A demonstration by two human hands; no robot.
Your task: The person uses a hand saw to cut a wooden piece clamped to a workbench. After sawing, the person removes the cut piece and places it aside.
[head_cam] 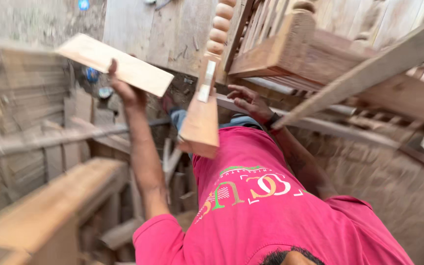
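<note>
Presently noted:
Board (116, 63): flat, pale, bare wood, rectangular, edges blurred; held high at upper left.
Board axis: long axis runs upper left to lower right, near end tilted down.
Left hand (125, 88): fingers closed on the board's lower edge, arm raised.
Right hand (249, 102): fingers spread, gripping nothing, just beside a slanted wooden rail (364, 73).
Turned post (207, 83): beaded top, squared lower end, standing between the hands.
Shirt (271, 206): pink, printed.
</note>
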